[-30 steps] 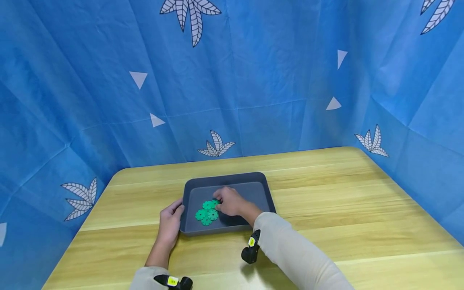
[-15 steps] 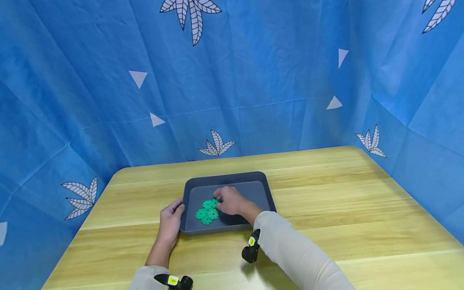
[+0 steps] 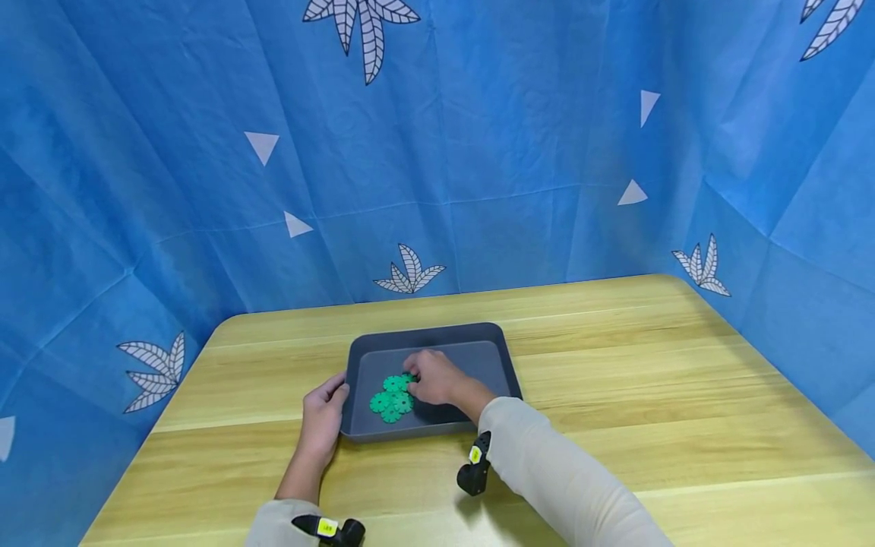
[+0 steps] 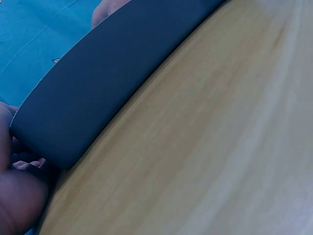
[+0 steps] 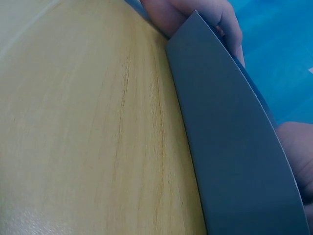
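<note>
A dark grey rectangular tray (image 3: 478, 365) lies on the wooden table. In its left half, several green notched discs (image 3: 392, 400) with small centre holes lie bunched and overlapping. My left hand (image 3: 321, 418) grips the tray's left wall, thumb at the rim. My right hand (image 3: 437, 377) reaches over the tray's near right side, its thumb and forefinger curled at the rightmost disc (image 3: 408, 381), which shows between them. In both wrist views the tray's outer wall (image 4: 93, 83) hides the discs and much of the right hand (image 5: 298, 147).
The pale wooden table (image 3: 649, 395) extends widely to the right of the tray. A blue curtain (image 3: 506, 152) with white leaf prints hangs behind and at the sides. Small black wrist cameras (image 3: 472, 475) sit on both sleeves.
</note>
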{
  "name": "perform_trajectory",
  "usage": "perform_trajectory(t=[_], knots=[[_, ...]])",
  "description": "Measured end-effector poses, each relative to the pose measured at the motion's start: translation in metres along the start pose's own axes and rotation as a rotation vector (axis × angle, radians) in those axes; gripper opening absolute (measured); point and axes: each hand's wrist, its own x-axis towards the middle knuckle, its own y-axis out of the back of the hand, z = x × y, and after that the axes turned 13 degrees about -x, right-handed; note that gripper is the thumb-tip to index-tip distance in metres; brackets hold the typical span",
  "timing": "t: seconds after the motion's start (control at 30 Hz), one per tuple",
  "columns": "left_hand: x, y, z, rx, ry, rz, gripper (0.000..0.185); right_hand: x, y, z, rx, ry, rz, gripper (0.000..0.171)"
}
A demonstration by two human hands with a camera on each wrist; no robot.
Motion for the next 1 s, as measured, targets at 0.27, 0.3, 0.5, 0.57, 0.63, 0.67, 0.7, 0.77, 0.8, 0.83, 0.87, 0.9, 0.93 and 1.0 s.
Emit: perform_trajectory(t=[0.27, 0.3, 0.5, 0.57, 0.63, 0.67, 0.7, 0.77, 0.8, 0.83, 0.87, 0.9, 0.93, 1.0], knots=[[0.0005, 0.0, -0.0008, -0.006, 0.001, 0.003, 0.038, 0.0012, -0.0007, 0.0006, -0.016, 0.011, -0.005, 0.035], [0.0006, 0.0002, -0.0009, -0.007, 0.001, 0.001, 0.038, 0.0013, -0.0006, 0.0007, -0.019, 0.012, -0.003, 0.034], [0.0015, 0.001, -0.0011, -0.005, 0.002, -0.006, 0.039, 0.0031, -0.0018, 0.0018, -0.034, 0.01, -0.001, 0.033], [0.0018, 0.0011, -0.001, -0.003, 0.001, -0.005, 0.039, 0.0038, -0.0021, 0.002, -0.039, 0.009, -0.001, 0.032], [0.0019, 0.0011, -0.001, -0.002, 0.002, -0.005, 0.038, 0.0046, -0.0023, 0.0023, -0.049, 0.011, 0.003, 0.032], [0.002, 0.0011, -0.0009, -0.001, 0.002, -0.004, 0.038, 0.0048, -0.0023, 0.0024, -0.054, 0.012, 0.005, 0.032], [0.0021, 0.0011, -0.0009, -0.001, 0.003, -0.004, 0.038, 0.005, -0.0025, 0.0023, -0.059, 0.011, 0.006, 0.032], [0.002, 0.0009, -0.0006, -0.002, 0.002, -0.006, 0.038, 0.0053, -0.0026, 0.0024, -0.067, 0.01, 0.01, 0.033], [0.0018, 0.0006, -0.0003, -0.003, 0.002, -0.007, 0.038, 0.0053, -0.0024, 0.0022, -0.071, 0.007, 0.011, 0.033], [0.0015, 0.0004, 0.0001, -0.003, 0.001, -0.007, 0.038, 0.005, -0.0022, 0.0019, -0.073, 0.003, 0.013, 0.033], [0.0012, 0.0001, 0.0005, -0.003, 0.001, -0.007, 0.038, 0.0047, -0.0019, 0.0018, -0.074, -0.002, 0.013, 0.033], [0.0009, -0.0001, 0.0008, -0.003, 0.001, -0.007, 0.038, 0.0045, -0.0017, 0.0016, -0.075, -0.005, 0.015, 0.033], [0.0005, -0.0003, 0.0013, -0.004, 0.001, -0.008, 0.039, 0.0043, -0.0013, 0.0014, -0.078, -0.01, 0.016, 0.033], [0.0002, -0.0003, 0.0014, -0.005, 0.002, -0.006, 0.039, 0.0037, -0.0008, 0.0012, -0.087, -0.012, 0.022, 0.032]])
